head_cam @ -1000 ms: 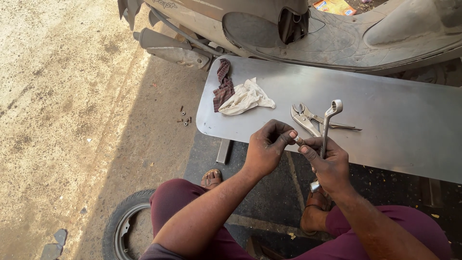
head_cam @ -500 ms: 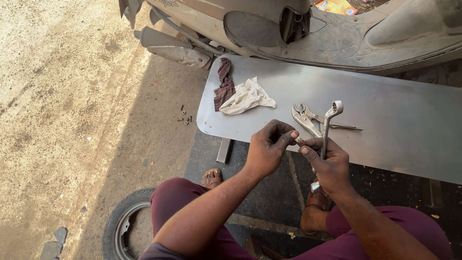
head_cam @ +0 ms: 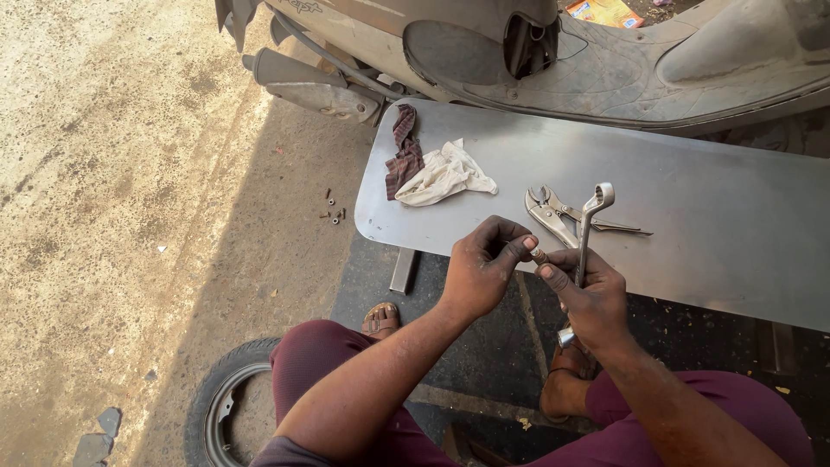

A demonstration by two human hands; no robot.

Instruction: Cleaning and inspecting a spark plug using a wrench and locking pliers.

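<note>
Seated low beside a grey metal bench (head_cam: pixel 709 251), knees in maroon trousers, both hands raised just above its near edge. Right hand (head_cam: pixel 592 298) wrapped around the shaft of a spanner (head_cam: pixel 588 233) — held nearly upright, ring end at the top, lower end poking out beneath the palm. Fingers (head_cam: pixel 562 278) of that hand curled shut on the shaft, thumb and forefinger stretched toward the left. Left hand (head_cam: pixel 486 266) closed in a pinch, thumb and forefinger tips meeting those of the right hand over a small metal part (head_cam: pixel 539 255); too small to tell what kind. Both hands touching at the fingertips, over the bench edge.

Behind the hands, flat on the bench: locking pliers (head_cam: pixel 553 212), jaws pointing away, handles toward the right. Farther left, near the bench corner, a crumpled white cloth (head_cam: pixel 445 173) touching a dark checked rag (head_cam: pixel 404 154). Beyond the bench — a scooter (head_cam: pixel 536 52) lying over, its exhaust (head_cam: pixel 303 82) toward the concrete ground. A few loose bolts (head_cam: pixel 333 212) on the ground left of the bench. A tyre (head_cam: pixel 229 402) by the left knee.
</note>
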